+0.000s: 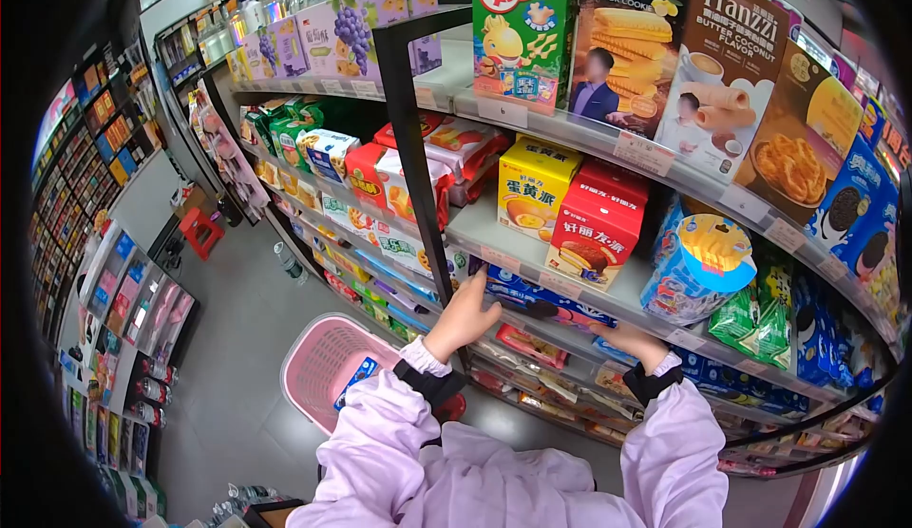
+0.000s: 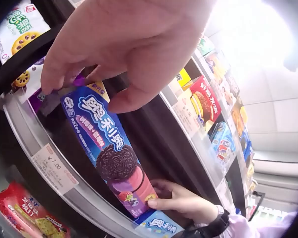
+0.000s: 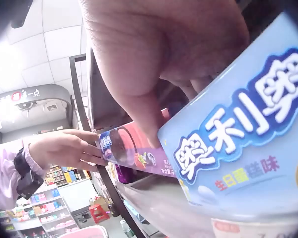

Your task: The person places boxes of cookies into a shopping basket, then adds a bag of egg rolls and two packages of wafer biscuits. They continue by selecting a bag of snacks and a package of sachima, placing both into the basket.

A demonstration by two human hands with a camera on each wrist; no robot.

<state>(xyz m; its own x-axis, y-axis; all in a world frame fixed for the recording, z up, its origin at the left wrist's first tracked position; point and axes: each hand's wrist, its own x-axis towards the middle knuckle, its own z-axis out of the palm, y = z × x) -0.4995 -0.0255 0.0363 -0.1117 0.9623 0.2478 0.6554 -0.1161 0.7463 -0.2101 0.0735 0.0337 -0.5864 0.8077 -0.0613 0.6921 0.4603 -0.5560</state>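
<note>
A blue and pink Oreo cookie box (image 2: 107,144) lies along the shelf edge, long side facing out. My left hand (image 1: 463,317) is at its left end; in the left wrist view the thumb is by the top edge and the fingers (image 2: 64,74) bend round the end, near a purple package. My right hand (image 1: 635,345) pinches the other end, its thumb (image 2: 159,203) on the printed front. A light-blue Oreo box (image 3: 238,134) stands right beside that hand. The right fingertips are partly hidden behind the boxes.
Above stand a yellow pie box (image 1: 538,186), a red pie box (image 1: 600,224) and a blue round pack (image 1: 698,262). A black shelf post (image 1: 413,148) rises by my left hand. On the floor sits a pink basket (image 1: 302,362) with a blue pack inside.
</note>
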